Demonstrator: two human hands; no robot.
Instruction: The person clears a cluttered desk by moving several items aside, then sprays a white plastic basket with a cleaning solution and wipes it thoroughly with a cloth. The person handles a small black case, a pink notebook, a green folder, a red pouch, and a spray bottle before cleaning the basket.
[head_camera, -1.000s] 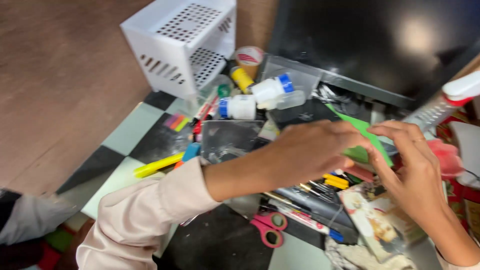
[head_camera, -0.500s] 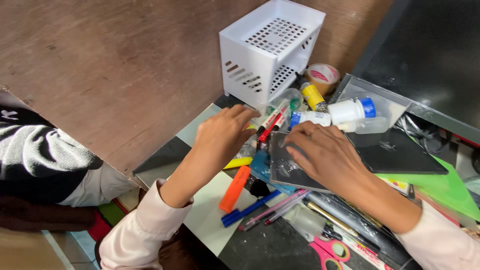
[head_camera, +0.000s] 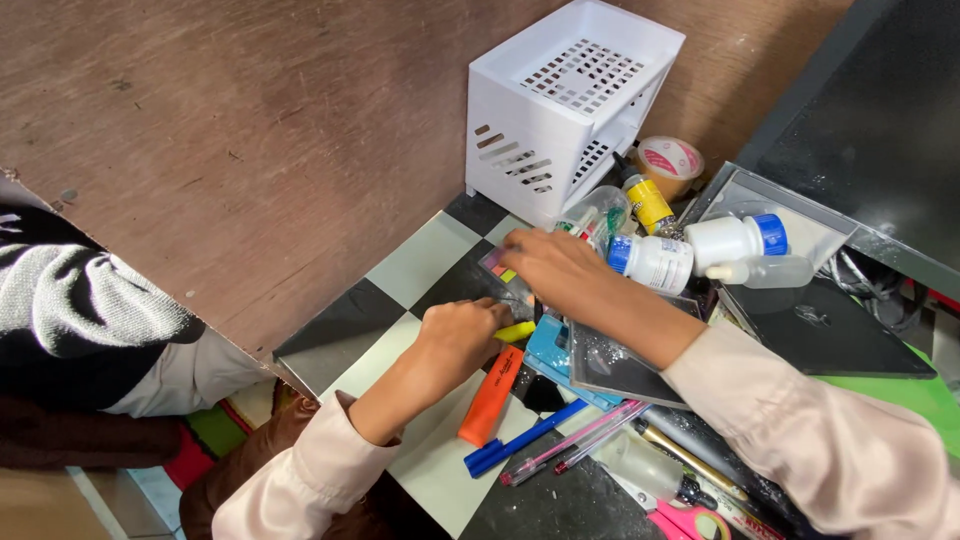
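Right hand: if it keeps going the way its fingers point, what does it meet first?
The right hand points left; its fingertips are already at the small sticky-flag pad. Beyond looks like bare checkered floor, though depth is unclear.

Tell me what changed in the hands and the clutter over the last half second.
The left hand drew back from the markers near the white basket and now closes on the yellow highlighter. The right hand left the dark plate and reached across to the pad of coloured sticky tabs. The orange highlighter, blue pen, white bottles and tape roll lie as before.
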